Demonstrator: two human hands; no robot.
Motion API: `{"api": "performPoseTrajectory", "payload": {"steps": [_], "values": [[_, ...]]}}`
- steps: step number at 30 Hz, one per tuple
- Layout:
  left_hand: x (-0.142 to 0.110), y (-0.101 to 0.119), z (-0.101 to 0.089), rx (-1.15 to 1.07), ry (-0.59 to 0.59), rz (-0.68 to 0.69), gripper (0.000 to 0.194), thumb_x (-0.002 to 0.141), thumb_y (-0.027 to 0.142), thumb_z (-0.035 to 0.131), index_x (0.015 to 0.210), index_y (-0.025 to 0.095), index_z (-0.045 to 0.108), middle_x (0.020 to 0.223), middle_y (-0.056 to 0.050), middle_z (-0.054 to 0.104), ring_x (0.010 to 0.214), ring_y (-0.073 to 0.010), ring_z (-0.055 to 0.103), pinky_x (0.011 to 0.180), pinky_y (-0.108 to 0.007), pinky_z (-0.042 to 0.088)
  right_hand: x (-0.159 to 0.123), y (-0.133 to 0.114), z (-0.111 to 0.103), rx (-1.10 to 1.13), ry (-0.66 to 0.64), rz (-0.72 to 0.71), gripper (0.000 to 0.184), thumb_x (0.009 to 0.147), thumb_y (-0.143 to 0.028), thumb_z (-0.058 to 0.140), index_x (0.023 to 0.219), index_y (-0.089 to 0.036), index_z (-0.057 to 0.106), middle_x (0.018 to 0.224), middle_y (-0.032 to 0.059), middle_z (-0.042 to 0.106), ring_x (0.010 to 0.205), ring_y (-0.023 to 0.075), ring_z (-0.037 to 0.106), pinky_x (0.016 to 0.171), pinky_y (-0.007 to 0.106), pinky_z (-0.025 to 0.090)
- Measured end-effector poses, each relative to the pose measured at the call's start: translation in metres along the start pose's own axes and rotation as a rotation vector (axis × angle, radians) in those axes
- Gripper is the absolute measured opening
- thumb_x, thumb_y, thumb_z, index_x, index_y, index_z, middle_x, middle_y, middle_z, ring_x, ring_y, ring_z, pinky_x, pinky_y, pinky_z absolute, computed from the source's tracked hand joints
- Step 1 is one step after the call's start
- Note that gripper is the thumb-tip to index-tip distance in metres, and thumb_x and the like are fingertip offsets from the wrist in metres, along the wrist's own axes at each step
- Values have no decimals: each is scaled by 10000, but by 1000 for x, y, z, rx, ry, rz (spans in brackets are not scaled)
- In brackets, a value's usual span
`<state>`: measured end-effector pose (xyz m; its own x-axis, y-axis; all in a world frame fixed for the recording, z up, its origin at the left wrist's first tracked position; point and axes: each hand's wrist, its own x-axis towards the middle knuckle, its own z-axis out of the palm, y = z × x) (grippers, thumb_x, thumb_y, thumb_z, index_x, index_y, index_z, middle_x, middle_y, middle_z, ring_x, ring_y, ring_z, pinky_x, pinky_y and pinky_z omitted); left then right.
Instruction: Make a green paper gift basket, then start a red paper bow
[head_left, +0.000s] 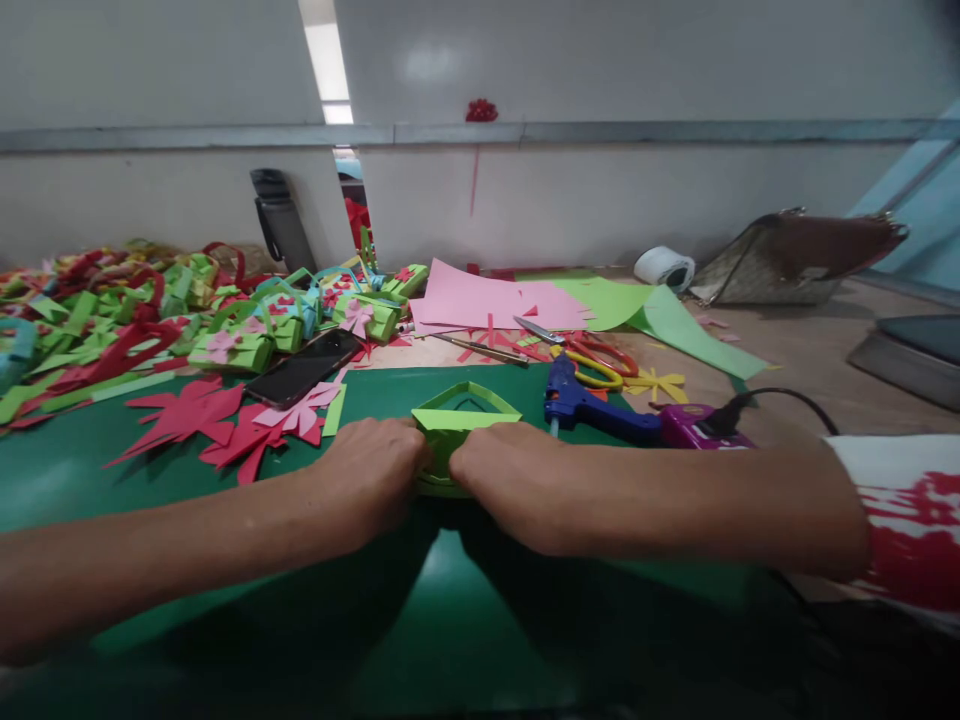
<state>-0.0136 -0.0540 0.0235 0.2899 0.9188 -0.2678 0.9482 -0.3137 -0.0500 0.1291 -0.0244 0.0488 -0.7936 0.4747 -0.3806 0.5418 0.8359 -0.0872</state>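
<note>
A small light-green paper bag [442, 419] with a strip handle is upright in front of me, over the green mat [450, 640]. My left hand [384, 468] is closed on its left side. From the right, my right hand [508, 480] grips it too, with the fingertips folded inward and mostly hidden. Both hands cover much of the bag's body. Just right of it lies a blue glue gun [592, 405], nozzle pointing down to the mat. Red paper flower cut-outs [187, 412] and a pink one [300, 408] lie left of my hands.
A black phone [304, 368] lies beside finished paper bags [236, 345] heaped at the left. Behind are pink paper sheets [495, 300], green sheets [697, 335] and yellow-handled scissors [596, 372]. A purple power socket [694, 425] with a cable, tape roll [664, 267] and handbag [795, 265] stand right.
</note>
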Motion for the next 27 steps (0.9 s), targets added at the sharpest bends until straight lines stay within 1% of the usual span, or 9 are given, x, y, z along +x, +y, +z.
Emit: {"api": "performPoseTrajectory", "payload": {"steps": [2,5,8,10,13,14,16,21,27], "values": [[-1,0,0,8,-2,-18,161,713,131,519,812,150,645,798,-92,637,699,-213,594,561,-273,393,-6,-3,-8,-75,-60,-23,146,630,-83,621,759,-132,670,707,79,674,676,234,630,523,267,405],[-2,0,1,21,8,-46,146,706,120,496,762,142,630,720,-87,630,641,-208,585,529,-270,374,-20,-7,-23,-155,-1,-69,148,657,-65,592,756,-152,660,721,59,660,675,216,615,524,268,380],[-2,0,1,19,11,-58,149,703,112,486,757,137,622,702,-84,632,624,-201,586,526,-263,377,-34,-2,-35,-200,55,46,156,629,-60,613,733,-168,657,649,41,629,630,199,592,518,258,352],[-1,0,0,13,2,-63,156,698,96,485,753,134,625,711,-87,640,628,-203,595,525,-260,381,-40,7,-37,-164,20,91,132,650,-114,623,754,-182,668,640,36,616,620,190,582,500,243,336],[1,-1,1,5,-2,-39,167,694,96,492,741,153,642,748,-85,655,672,-213,615,535,-258,386,-41,22,-30,1,-72,77,232,655,-206,656,887,-209,666,716,25,617,623,164,567,463,210,321],[1,-2,1,0,2,-23,173,696,103,494,746,163,649,763,-83,660,690,-216,620,542,-258,387,-40,26,-26,47,-125,70,200,665,-222,653,864,-201,664,688,14,604,574,141,547,441,201,307],[2,-3,2,-14,10,2,180,704,122,498,765,175,658,789,-80,668,719,-220,629,555,-260,392,-35,30,-19,78,-118,102,125,674,-229,649,791,-185,658,595,-11,557,484,108,486,408,196,278],[2,-6,4,-15,4,12,180,721,136,491,733,185,664,770,-81,669,692,-224,632,533,-261,386,-32,27,-11,48,-111,261,63,702,-170,587,702,-157,648,561,-4,504,450,97,416,399,213,263],[1,-6,4,-69,-2,-4,161,712,122,522,701,201,662,745,-52,658,667,-193,621,530,-240,353,-35,32,6,258,-41,241,84,653,-120,534,615,-172,588,481,-48,362,426,75,301,403,211,235]]}}
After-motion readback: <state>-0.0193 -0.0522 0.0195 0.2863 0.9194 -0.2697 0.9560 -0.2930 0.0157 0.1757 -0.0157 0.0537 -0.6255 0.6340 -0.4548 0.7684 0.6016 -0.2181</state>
